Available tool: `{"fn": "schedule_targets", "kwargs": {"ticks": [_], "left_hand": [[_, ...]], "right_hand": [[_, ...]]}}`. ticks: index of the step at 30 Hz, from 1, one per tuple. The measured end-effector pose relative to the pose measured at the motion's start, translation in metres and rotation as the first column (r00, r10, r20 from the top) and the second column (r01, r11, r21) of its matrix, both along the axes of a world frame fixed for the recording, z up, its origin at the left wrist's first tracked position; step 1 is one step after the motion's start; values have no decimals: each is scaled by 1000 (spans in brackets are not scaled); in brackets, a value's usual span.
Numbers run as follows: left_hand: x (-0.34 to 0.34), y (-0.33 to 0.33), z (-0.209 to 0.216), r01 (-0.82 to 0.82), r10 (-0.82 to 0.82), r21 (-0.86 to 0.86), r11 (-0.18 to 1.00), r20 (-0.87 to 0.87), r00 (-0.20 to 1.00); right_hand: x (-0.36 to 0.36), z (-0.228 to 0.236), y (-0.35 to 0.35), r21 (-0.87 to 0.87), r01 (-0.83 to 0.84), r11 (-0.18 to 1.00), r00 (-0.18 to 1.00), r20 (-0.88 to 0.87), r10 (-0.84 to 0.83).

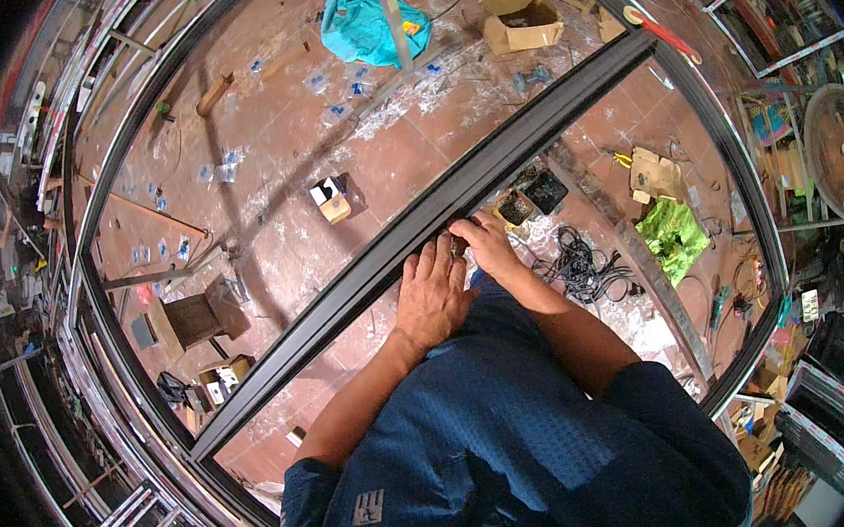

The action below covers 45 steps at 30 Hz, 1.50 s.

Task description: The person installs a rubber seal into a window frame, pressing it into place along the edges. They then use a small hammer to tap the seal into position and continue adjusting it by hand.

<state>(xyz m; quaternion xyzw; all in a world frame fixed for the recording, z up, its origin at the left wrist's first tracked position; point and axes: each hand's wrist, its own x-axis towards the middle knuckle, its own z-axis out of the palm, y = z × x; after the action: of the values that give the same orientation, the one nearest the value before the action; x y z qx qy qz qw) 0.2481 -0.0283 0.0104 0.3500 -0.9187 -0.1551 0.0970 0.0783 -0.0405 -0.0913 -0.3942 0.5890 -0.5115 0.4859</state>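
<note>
Dark grey bar [365, 296]: one, set diagonally across one large dark frame [747, 367], above the tiled floor [394, 176]. Left hand [432, 296]: fingers straight, laid against bar's near edge. Right hand [489, 245]: just beside, fingers curled at bar; clamped or not, cannot tell. Near: two open tubs [544, 193], one black cable tangle [585, 264]. Farther: one lime-green cloth [673, 239], one turquoise cloth [349, 29]. White tag [809, 306], far right: print too small.

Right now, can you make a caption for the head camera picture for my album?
Left hand and right hand at a long dark bar above a cluttered tiled floor.
</note>
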Motion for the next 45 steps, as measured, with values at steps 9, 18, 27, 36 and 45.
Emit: {"fn": "schedule_targets", "kwargs": {"ticks": [9,18,27,36,45], "left_hand": [[-11,-4,0,32,-32,29,999,8,999],[-23,-4,2,12,-12,23,1000,-6,1000],[-15,-1,-4,-84,87,51,995,-69,994],[-20,-11,0,-33,42,68,997,-129,991],[-37,-16,-13,47,-48,-12,999,-150,987]], "right_hand": [[-1,20,-4,161,128,979,937,304,-172],[-36,18,-6,217,-43,975,967,256,-14],[-32,5,-4,217,-75,973,962,274,12],[-36,4,-8,187,-36,982,955,296,-21],[-50,13,-8,193,2,981,974,224,-46]]}}
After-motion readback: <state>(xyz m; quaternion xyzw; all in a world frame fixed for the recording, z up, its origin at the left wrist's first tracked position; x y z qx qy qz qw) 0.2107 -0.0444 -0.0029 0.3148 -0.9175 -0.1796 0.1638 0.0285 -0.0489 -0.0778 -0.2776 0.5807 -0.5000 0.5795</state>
